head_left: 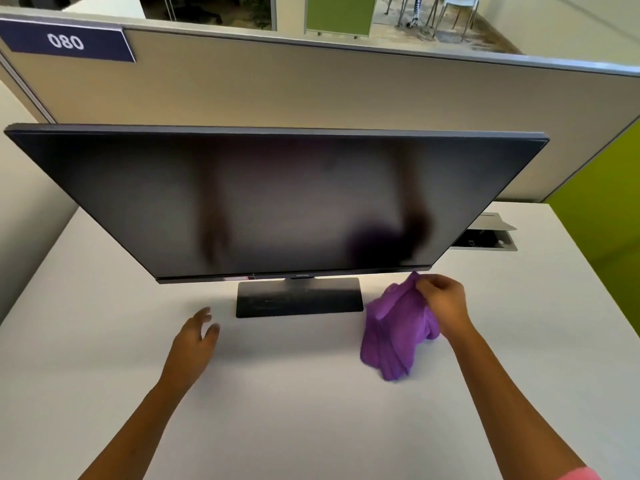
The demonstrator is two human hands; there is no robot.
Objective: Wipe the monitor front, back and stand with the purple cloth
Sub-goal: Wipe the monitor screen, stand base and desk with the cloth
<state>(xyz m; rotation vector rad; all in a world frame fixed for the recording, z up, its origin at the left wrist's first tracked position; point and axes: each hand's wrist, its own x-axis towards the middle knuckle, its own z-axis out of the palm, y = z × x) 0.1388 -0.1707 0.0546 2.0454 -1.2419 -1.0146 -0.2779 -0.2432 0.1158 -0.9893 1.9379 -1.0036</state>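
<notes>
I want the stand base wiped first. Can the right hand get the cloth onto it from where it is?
Probably yes: the right hand pinches the purple cloth just right of the stand base, with only bare desk between them.

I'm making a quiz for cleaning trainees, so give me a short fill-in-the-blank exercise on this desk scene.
1. The right hand grips a cloth coloured ____.
2. The monitor screen is switched ____.
3. The left hand holds ____.
4. The sign on the partition reads ____.

Missing words: purple; off; nothing; 080
</notes>
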